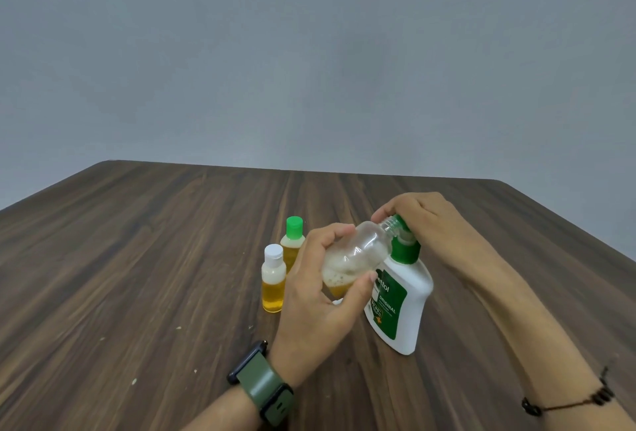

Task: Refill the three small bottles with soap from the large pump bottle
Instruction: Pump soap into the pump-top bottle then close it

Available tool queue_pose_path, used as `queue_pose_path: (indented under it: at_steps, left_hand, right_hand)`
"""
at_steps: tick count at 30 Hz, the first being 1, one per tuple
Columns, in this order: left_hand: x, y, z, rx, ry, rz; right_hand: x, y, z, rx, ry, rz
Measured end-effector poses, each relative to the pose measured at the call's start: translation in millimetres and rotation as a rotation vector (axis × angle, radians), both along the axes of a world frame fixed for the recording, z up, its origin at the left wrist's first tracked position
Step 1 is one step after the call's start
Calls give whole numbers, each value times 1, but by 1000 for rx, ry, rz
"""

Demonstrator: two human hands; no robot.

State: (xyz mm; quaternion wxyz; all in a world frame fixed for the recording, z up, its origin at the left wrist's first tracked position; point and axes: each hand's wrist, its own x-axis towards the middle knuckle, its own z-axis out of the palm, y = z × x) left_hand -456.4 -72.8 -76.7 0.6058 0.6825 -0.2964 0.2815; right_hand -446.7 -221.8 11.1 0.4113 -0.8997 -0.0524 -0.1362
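Observation:
My left hand point(323, 296) grips an uncapped clear small bottle point(358, 255), tilted with its open neck up against the green pump head. Foam and a little amber soap sit at its lower end. My right hand point(420, 220) presses down on the pump of the large white pump bottle point(402, 306), which stands leaning slightly on the table. Two capped small bottles stand just left of my hands: a white-capped bottle point(274, 279) partly full of amber soap, and behind it a green-capped bottle point(292, 241).
The dark wooden table point(137, 258) spreads wide on the left and in front, with a few pale specks near its front. A small white piece point(338, 301) lies on the table under my left hand. A grey wall rises behind.

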Motion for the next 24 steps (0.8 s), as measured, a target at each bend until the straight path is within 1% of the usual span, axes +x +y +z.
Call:
queue_pose_path:
  at_steps: [2,7,13,20,24]
  left_hand:
    - [0,0,1,1,-1,0]
    - [-1,-2,-3,6,-4,-3]
    - [0,-1,0,-10,1,-11]
    - [-2,-3,-4,7,-4,17]
    - [-2,-3,-4,-2,2,18]
  right_hand:
    - [1,0,0,-9,-4,0]
    - [1,-1,-13,71,2,-6]
    - [1,-3,0,-8,4,17]
    - [0,-1,-13,36,-16,-21]
    - [-1,-1,-7,6,-31,-5]
